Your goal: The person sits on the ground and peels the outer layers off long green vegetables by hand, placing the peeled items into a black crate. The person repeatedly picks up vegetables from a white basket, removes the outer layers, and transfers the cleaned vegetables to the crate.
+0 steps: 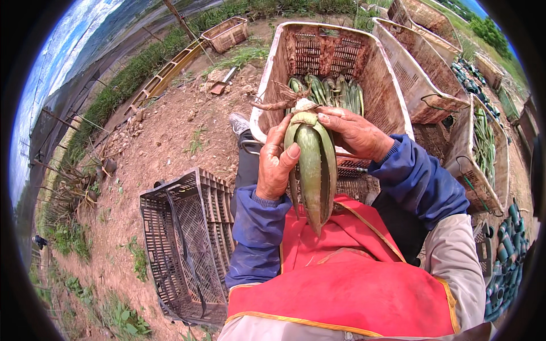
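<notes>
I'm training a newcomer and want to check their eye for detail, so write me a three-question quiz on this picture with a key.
1. True or false: the roots of the plant point away from the red apron.
2. Where in the picture is the dark plastic crate? a) upper right; b) lower left; c) inside another crate.
3. Which hands touch the plant?

Key: 1 true; 2 b; 3 both, left hand and right hand.

The plant point(310, 165) looks smooth and waxy, the apron point(341, 292) matt cloth, the white crate point(376, 85) grimy plastic.
</notes>
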`<state>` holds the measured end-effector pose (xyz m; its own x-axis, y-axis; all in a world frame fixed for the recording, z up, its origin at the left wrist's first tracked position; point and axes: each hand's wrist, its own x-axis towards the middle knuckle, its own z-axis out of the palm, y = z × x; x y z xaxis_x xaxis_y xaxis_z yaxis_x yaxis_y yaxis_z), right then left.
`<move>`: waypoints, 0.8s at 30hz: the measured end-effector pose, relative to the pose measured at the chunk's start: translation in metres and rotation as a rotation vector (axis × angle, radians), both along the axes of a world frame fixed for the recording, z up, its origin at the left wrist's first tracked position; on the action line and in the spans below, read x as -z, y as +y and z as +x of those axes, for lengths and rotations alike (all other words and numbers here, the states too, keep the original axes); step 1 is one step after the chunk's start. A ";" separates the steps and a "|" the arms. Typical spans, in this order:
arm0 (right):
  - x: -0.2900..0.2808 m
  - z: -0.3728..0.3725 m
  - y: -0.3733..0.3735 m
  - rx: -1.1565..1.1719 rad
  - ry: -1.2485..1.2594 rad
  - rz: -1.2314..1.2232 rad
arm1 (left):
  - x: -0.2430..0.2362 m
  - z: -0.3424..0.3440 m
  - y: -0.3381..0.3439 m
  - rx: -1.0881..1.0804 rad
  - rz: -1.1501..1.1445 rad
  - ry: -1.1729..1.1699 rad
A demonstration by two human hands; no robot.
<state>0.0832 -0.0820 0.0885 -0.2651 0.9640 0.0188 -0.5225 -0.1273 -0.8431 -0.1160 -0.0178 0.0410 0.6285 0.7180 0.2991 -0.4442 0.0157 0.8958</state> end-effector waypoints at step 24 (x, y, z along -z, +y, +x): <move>-0.010 0.057 0.040 0.348 -0.866 0.055 | -0.033 0.035 -0.001 0.179 -0.087 0.221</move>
<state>0.1406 -0.0416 0.0988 0.0950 0.9955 -0.0025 0.2894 -0.0300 -0.9568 -0.0806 -0.0184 0.0743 0.7902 0.6071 0.0831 -0.2216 0.1567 0.9625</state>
